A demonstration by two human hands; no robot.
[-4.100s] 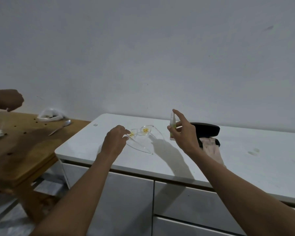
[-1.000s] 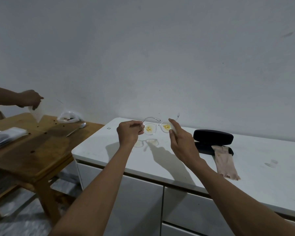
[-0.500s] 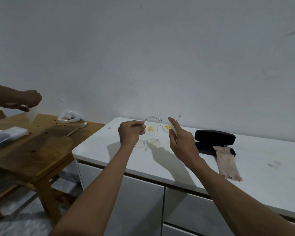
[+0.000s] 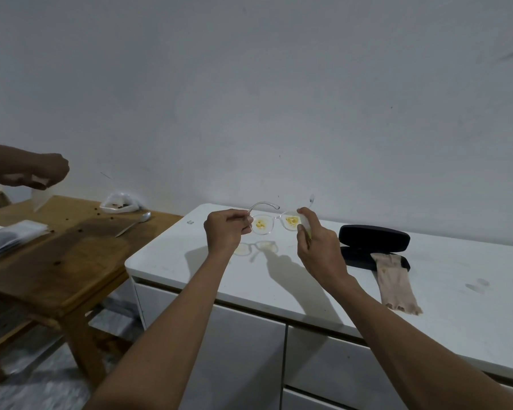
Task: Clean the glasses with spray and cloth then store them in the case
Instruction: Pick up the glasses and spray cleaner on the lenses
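Clear-framed glasses (image 4: 274,222) with yellow smears on both lenses hang above the white cabinet top (image 4: 279,279). My left hand (image 4: 226,230) pinches their left end. My right hand (image 4: 319,244) holds a small clear spray bottle (image 4: 305,224) close against the right lens, a finger on its top. An open black glasses case (image 4: 373,238) lies to the right on the cabinet. A beige cloth (image 4: 396,281) lies in front of the case, one end draped over its lower half.
A wooden table (image 4: 57,261) stands to the left with a spoon (image 4: 134,224), a plastic bag (image 4: 120,202) and stacked packets (image 4: 9,238). Another person's hand (image 4: 42,171) holds a small clear bag over it. Cabinet drawers are below the top.
My right hand with the spray bottle has moved closer to the right lens. The other person's hand at the left has shifted over the wooden table.
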